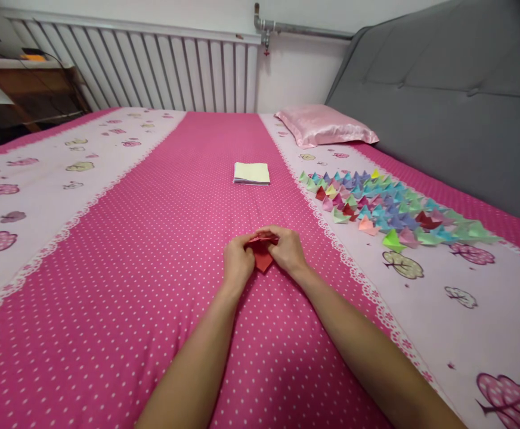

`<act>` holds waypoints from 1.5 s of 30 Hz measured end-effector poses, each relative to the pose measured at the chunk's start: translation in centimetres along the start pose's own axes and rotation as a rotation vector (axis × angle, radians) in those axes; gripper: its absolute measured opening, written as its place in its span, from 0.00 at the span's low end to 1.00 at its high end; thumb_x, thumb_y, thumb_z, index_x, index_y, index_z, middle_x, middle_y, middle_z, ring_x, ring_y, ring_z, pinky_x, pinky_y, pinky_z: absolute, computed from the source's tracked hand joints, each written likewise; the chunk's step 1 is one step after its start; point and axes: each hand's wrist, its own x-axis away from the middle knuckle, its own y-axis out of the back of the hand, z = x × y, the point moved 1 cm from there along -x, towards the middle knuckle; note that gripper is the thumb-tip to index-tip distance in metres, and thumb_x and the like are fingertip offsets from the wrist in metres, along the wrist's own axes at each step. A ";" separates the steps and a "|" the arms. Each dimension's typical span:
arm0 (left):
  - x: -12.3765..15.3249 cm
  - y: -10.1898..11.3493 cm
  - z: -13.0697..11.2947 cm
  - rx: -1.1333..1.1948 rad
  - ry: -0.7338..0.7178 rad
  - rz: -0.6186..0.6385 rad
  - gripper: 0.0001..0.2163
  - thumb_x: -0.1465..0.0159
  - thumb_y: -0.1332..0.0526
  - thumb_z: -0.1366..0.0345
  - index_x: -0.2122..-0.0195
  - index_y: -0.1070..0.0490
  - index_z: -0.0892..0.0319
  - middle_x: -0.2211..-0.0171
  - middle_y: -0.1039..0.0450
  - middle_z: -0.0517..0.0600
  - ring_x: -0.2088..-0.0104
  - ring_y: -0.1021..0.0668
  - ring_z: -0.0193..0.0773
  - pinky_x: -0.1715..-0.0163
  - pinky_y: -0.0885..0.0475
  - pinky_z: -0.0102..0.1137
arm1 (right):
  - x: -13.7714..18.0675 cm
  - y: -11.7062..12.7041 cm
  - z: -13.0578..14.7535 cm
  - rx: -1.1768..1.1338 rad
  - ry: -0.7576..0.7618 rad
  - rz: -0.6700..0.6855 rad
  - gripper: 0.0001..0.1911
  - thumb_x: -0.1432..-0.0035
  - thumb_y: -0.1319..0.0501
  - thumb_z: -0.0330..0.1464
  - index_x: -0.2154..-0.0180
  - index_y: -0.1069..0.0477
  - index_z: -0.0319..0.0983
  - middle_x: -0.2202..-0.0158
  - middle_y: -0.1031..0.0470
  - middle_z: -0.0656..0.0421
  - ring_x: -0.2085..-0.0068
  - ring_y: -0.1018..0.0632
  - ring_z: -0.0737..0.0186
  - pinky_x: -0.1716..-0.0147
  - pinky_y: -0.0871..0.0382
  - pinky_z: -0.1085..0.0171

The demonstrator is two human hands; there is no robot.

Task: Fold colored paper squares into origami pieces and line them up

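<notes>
A red sheet of folded paper (263, 257) is held between my two hands, just above or on the pink dotted bedspread. Its lower end comes to a point toward me. My left hand (238, 260) grips its left side with the thumb in front. On the right side, my right hand (288, 249) pinches it, fingers curled over the top edge. The fingers partly hide the upper folds. Beyond my hands lies a stack of pale yellow square paper (251, 173).
Rows of small folded paper boats (389, 205) in many colours stand on the right of the bedspread (170, 250). Behind them are a pink pillow (325, 124) and a grey headboard (448, 89). A white radiator (166, 65) lines the far wall; a wooden stand (31, 89) is at far left.
</notes>
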 end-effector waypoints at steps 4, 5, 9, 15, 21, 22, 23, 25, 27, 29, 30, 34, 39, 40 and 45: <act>-0.5 0.1 0.7 -0.004 0.016 0.043 0.22 0.51 0.50 0.81 0.61 0.23 0.58 0.61 0.22 0.51 0.59 0.22 0.42 0.56 0.30 0.36 | -0.4 0.5 -0.9 0.022 0.023 0.091 0.25 0.57 0.47 0.18 0.60 0.25 0.43 0.63 0.21 0.62 0.60 0.22 0.63 0.56 0.31 0.64; -0.6 0.2 0.9 -0.024 0.018 0.065 0.22 0.51 0.50 0.81 0.61 0.23 0.59 0.62 0.22 0.52 0.60 0.22 0.41 0.56 0.30 0.35 | -0.5 0.7 -1.0 0.042 0.026 0.135 0.25 0.57 0.46 0.17 0.59 0.25 0.43 0.62 0.21 0.62 0.59 0.22 0.63 0.55 0.31 0.63; -0.8 1.4 0.8 -0.147 -0.016 0.238 0.21 0.50 0.48 0.80 0.60 0.24 0.58 0.61 0.22 0.50 0.59 0.23 0.39 0.56 0.31 0.32 | -0.7 2.0 -0.9 0.044 0.055 0.387 0.27 0.56 0.44 0.18 0.55 0.27 0.44 0.57 0.23 0.61 0.56 0.24 0.60 0.54 0.32 0.61; -0.1 3.7 -1.0 -0.265 -0.218 0.586 0.15 0.48 0.42 0.72 0.61 0.23 0.55 0.51 0.28 0.49 0.54 0.25 0.41 0.54 0.33 0.32 | -0.7 4.5 -0.2 -0.098 0.064 0.720 0.31 0.54 0.34 0.33 0.47 0.34 0.40 0.49 0.28 0.55 0.51 0.26 0.56 0.51 0.33 0.58; -0.4 3.5 -0.5 -0.370 -0.222 0.542 0.12 0.38 0.47 0.61 0.64 0.24 0.57 0.57 0.25 0.52 0.52 0.26 0.41 0.51 0.34 0.34 | -0.8 3.6 -0.8 0.087 0.070 0.554 0.20 0.45 0.41 0.35 0.50 0.31 0.37 0.51 0.27 0.51 0.52 0.27 0.57 0.51 0.35 0.57; -0.5 3.2 -0.2 -0.402 -0.244 0.527 0.12 0.38 0.47 0.63 0.63 0.24 0.57 0.57 0.24 0.52 0.51 0.27 0.41 0.50 0.35 0.34 | -0.8 3.2 -0.9 0.153 0.107 0.522 0.20 0.44 0.41 0.35 0.50 0.31 0.36 0.53 0.27 0.51 0.53 0.27 0.57 0.52 0.35 0.57; -0.5 2.9 0.0 -0.441 -0.271 0.510 0.12 0.38 0.47 0.65 0.61 0.25 0.58 0.56 0.25 0.53 0.49 0.28 0.41 0.49 0.36 0.35 | -0.7 2.8 -0.8 0.223 0.142 0.498 0.20 0.44 0.41 0.35 0.50 0.31 0.36 0.55 0.26 0.52 0.54 0.27 0.57 0.53 0.35 0.57; -0.3 2.2 0.3 -0.544 -0.308 0.484 0.14 0.39 0.46 0.67 0.53 0.29 0.60 0.50 0.29 0.55 0.44 0.34 0.43 0.45 0.39 0.37 | -0.6 2.2 -0.6 0.357 0.188 0.480 0.20 0.43 0.42 0.36 0.50 0.32 0.36 0.58 0.27 0.52 0.57 0.28 0.57 0.56 0.34 0.58; 0.1 1.5 0.5 -0.660 -0.293 0.488 0.20 0.37 0.49 0.66 0.44 0.38 0.64 0.42 0.39 0.58 0.39 0.42 0.45 0.41 0.45 0.41 | -0.3 1.6 -0.3 0.460 0.196 0.486 0.19 0.41 0.45 0.35 0.49 0.33 0.36 0.59 0.28 0.51 0.58 0.29 0.58 0.57 0.35 0.60; 0.7 0.8 0.5 -0.760 -0.234 0.539 0.23 0.35 0.55 0.65 0.39 0.48 0.67 0.37 0.51 0.59 0.36 0.50 0.46 0.39 0.52 0.43 | 0.1 1.0 0.0 0.540 0.181 0.474 0.20 0.40 0.48 0.34 0.47 0.35 0.36 0.55 0.30 0.50 0.55 0.31 0.58 0.55 0.36 0.60; 1.0 0.6 0.5 -0.795 -0.203 0.567 0.24 0.34 0.58 0.64 0.38 0.52 0.68 0.36 0.56 0.58 0.36 0.53 0.46 0.39 0.54 0.44 | 0.4 0.6 0.1 0.576 0.169 0.462 0.21 0.39 0.49 0.33 0.46 0.37 0.35 0.52 0.32 0.49 0.53 0.32 0.57 0.53 0.37 0.59; 1.5 0.2 0.3 -0.862 -0.153 0.629 0.27 0.34 0.62 0.60 0.36 0.58 0.68 0.35 0.63 0.55 0.36 0.59 0.44 0.38 0.59 0.44 | 1.6 -0.8 0.0 0.688 0.095 0.428 0.25 0.37 0.55 0.33 0.40 0.46 0.33 0.39 0.44 0.50 0.40 0.43 0.52 0.43 0.49 0.53; 1.7 0.6 -0.3 -0.902 -0.096 0.681 0.29 0.35 0.63 0.58 0.36 0.60 0.70 0.35 0.66 0.56 0.36 0.60 0.43 0.38 0.61 0.42 | 2.7 -1.0 -0.7 0.718 0.052 0.531 0.29 0.36 0.62 0.40 0.37 0.57 0.34 0.34 0.58 0.56 0.35 0.56 0.57 0.38 0.63 0.51; 1.8 0.7 -0.4 -0.907 -0.083 0.692 0.29 0.35 0.62 0.57 0.36 0.60 0.70 0.35 0.67 0.56 0.36 0.61 0.43 0.38 0.61 0.42 | 2.8 -0.8 -0.7 0.715 0.046 0.545 0.30 0.36 0.63 0.41 0.36 0.59 0.35 0.34 0.59 0.56 0.35 0.57 0.57 0.38 0.64 0.52; 2.1 1.0 -1.0 -0.933 -0.035 0.719 0.30 0.35 0.60 0.55 0.36 0.62 0.69 0.35 0.68 0.55 0.36 0.62 0.44 0.38 0.62 0.43 | 3.6 0.1 -0.7 0.716 -0.009 0.570 0.32 0.37 0.65 0.45 0.36 0.62 0.36 0.34 0.63 0.58 0.35 0.61 0.57 0.38 0.67 0.51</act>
